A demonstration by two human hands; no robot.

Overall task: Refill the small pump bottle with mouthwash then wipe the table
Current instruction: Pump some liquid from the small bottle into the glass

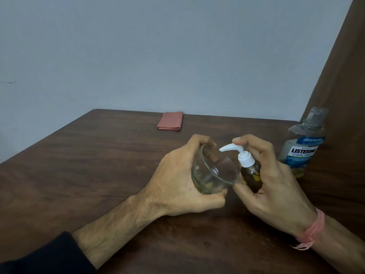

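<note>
table (98, 175): matt dark wood | bowl (215, 175): clear glossy glass | cloth (170, 121): pink fabric

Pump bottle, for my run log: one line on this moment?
left hand: holds glass bowl | right hand: grips pump bottle | cloth: untouched

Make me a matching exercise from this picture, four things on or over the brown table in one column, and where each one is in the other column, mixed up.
Things:
1. clear glass bowl
2. small amber pump bottle with white pump
3. folded pink cloth
4. clear mouthwash bottle with blue label

Places:
A. standing uncapped at the table's right edge
B. gripped in the right hand
C. lying at the far edge of the table
D. tilted in the left hand

Pairs: 1-D, 2-B, 3-C, 4-A
</note>
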